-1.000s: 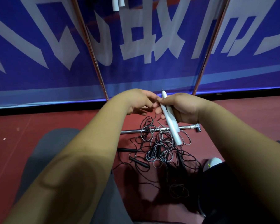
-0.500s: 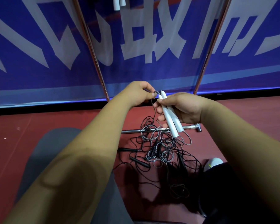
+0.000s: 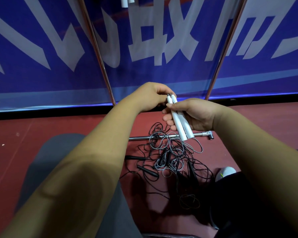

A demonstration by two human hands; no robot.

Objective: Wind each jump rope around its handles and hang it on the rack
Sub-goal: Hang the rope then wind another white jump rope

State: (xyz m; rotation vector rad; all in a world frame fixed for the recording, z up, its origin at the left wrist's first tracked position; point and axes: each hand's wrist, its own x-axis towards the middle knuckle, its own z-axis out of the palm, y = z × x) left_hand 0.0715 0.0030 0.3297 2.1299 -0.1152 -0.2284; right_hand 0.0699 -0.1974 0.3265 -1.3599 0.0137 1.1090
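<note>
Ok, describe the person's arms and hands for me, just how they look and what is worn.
The left forearm and the right forearm are bare as far as the picture shows, with no sleeve in view. The left hand and the right hand wear no gloves. No ring, watch, wristband, tape or marking is visible on either.

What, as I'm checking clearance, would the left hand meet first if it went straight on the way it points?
The upper ends of the white handles, which the right hand grips; the left hand seems to reach them, though contact is unclear.
</note>
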